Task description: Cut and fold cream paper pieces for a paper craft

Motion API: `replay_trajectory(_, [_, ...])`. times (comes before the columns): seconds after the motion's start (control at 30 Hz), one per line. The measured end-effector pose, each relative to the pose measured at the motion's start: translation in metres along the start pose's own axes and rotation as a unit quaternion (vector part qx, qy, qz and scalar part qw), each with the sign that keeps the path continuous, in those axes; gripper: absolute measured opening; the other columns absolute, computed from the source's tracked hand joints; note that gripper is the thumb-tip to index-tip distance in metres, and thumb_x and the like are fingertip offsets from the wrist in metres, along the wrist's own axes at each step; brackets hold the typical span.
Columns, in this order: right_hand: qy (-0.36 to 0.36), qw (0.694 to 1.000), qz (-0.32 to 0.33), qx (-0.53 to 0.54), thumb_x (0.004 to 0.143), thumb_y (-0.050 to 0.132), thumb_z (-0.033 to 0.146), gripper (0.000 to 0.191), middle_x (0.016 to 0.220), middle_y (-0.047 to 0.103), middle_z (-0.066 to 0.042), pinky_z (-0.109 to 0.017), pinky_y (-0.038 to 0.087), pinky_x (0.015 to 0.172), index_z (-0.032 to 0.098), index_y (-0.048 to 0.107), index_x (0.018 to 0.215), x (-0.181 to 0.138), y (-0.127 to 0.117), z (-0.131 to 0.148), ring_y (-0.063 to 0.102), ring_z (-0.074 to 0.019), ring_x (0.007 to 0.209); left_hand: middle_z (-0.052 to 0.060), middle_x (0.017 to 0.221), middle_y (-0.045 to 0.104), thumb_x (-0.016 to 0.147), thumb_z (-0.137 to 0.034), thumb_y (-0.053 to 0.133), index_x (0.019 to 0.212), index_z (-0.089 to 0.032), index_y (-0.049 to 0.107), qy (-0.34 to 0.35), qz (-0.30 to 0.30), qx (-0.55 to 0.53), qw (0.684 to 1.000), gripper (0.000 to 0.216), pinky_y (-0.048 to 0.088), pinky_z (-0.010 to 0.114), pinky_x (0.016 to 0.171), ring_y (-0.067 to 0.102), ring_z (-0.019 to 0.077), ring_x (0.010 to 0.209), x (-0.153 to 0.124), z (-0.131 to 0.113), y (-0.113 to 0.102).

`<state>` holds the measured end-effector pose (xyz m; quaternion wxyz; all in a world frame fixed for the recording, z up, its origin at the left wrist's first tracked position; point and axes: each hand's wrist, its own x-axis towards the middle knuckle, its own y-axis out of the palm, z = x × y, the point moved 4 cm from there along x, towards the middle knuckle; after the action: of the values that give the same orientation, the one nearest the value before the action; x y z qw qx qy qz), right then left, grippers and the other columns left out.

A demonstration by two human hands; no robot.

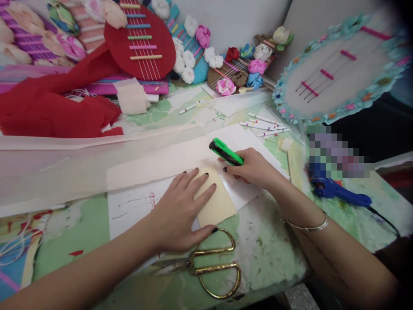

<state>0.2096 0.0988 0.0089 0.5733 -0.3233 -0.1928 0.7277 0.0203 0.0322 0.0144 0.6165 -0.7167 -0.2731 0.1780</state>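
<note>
My left hand [183, 211] lies flat with its fingers spread, pressing on a cream-coloured card [221, 200] on the table. Beneath the card are white sheets of paper [129, 211], one marked with dark and red lines. My right hand [253, 168] grips a green utility knife [227, 153] close to the card's right edge. The knife's blade tip cannot be made out. A strip of pale sheer fabric [155, 157] runs from the left to just beyond my left fingers. Gold-handled scissors [217, 269] lie partly open below my left hand.
Several white pens [264, 125] lie beyond my right hand. A blue glue gun [342, 191] with a cord rests at the right. Red fabric [58, 112], a red round fan-like piece [140, 45] and flower-trimmed pieces [193, 56] crowd the back. A pale oval piece [335, 73] stands at the right.
</note>
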Motion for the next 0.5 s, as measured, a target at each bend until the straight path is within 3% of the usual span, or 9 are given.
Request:
replay_trajectory(0.2, [0.003,1.000,-0.010,-0.028,0.066,0.056,0.032,0.017,0.045,0.051,0.002,-0.022,0.030,0.042,0.016,0.057,0.062,-0.0013,-0.0009,0.0034,0.045,-0.0101,0.042,0.016,0.141,0.032,0.078,-0.053,0.049,0.135,-0.017,0.033,-0.001,-0.006,-0.017,1.000,0.070,0.020,0.058,0.103,0.021,0.0390,0.130,0.0021,0.0042,0.0009])
replay_trajectory(0.5, [-0.001,0.999,-0.014,-0.036,0.066,0.055,0.032,0.016,0.046,0.048,0.003,-0.022,0.029,0.042,0.017,0.053,0.060,-0.0013,-0.0006,0.0045,0.044,-0.0102,0.043,0.016,0.140,0.033,0.075,-0.050,0.054,0.134,-0.016,0.036,-0.003,-0.010,-0.036,0.999,0.070,0.018,0.058,0.103,0.017,0.0405,0.131,0.0028,0.0078,0.0004])
